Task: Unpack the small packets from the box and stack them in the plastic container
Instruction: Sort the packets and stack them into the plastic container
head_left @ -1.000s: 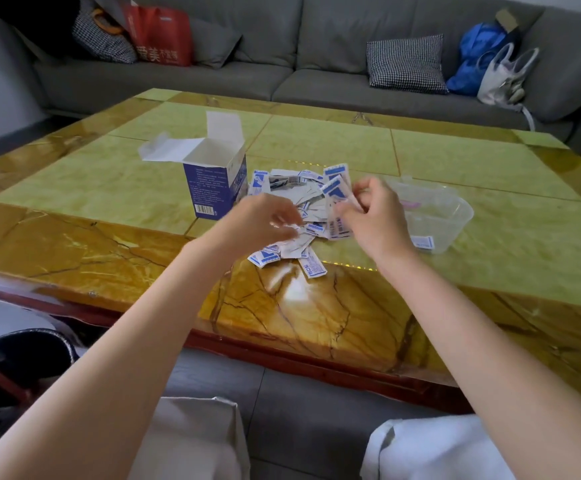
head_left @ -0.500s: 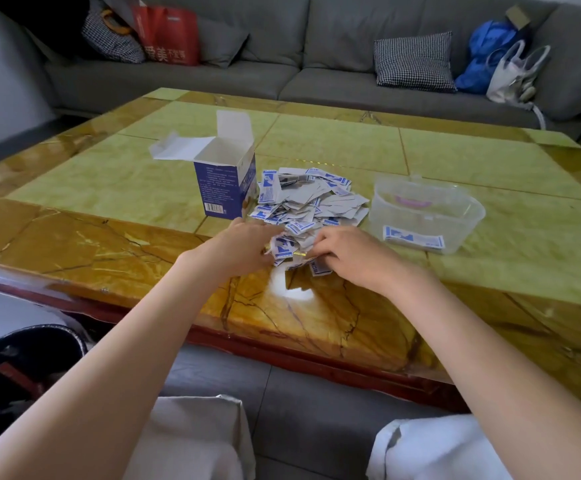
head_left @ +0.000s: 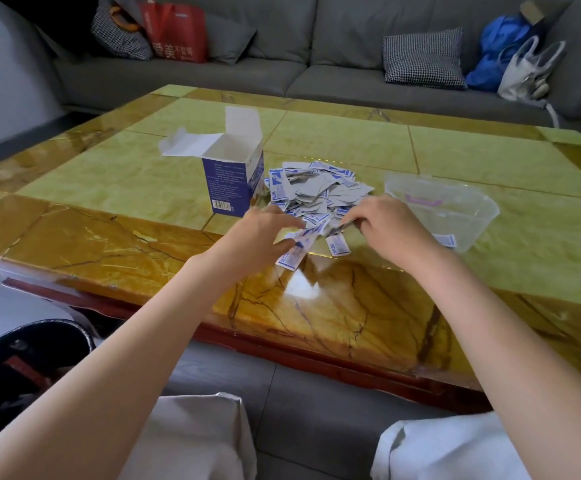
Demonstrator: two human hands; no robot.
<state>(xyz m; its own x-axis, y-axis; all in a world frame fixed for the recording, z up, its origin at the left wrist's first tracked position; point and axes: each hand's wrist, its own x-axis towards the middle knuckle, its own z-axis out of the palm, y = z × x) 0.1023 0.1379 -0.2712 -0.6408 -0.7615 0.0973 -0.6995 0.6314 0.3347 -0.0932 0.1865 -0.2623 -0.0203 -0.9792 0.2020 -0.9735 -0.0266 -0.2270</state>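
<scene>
**Packets Gathered at Table's Edge, Container Waiting Alongside**

A person seated at a glossy yellow-green and amber marble-patterned table [head_left: 351, 140] works both hands into the near edge of a loose heap of small white-and-blue foil packets [head_left: 311, 192], apparently to collect a batch for stacking. The left hand [head_left: 261, 237] rests low on the tabletop with its fingers extended over several packets [head_left: 297, 242] fanned beneath them, seemingly pinning or sliding them together; the fingertips are partly hidden, so whether anything is pinched there cannot be told. The right hand [head_left: 384, 225] is curled, thumb and fingers pinching the end of a packet [head_left: 342, 225] at the pile's front, with one more packet [head_left: 337, 244] lying loose just below it.

The tall blue-and-white cardboard box [head_left: 232, 183] stands upright just left of the heap, its top flaps open; it looks emptied, which suggests the unpacking is done and sorting remains. The clear rectangular plastic container [head_left: 469, 220] sits just right of the pile, close to the right hand, likely placed there for short transfers. At least one packet [head_left: 446, 240] shows through its near wall, so most of the stacking lies ahead.

Behind, a grey sofa [head_left: 334, 74] carries a checked cushion [head_left: 424, 58], a red shopping bag [head_left: 178, 32] and a blue bag [head_left: 500, 53].
</scene>
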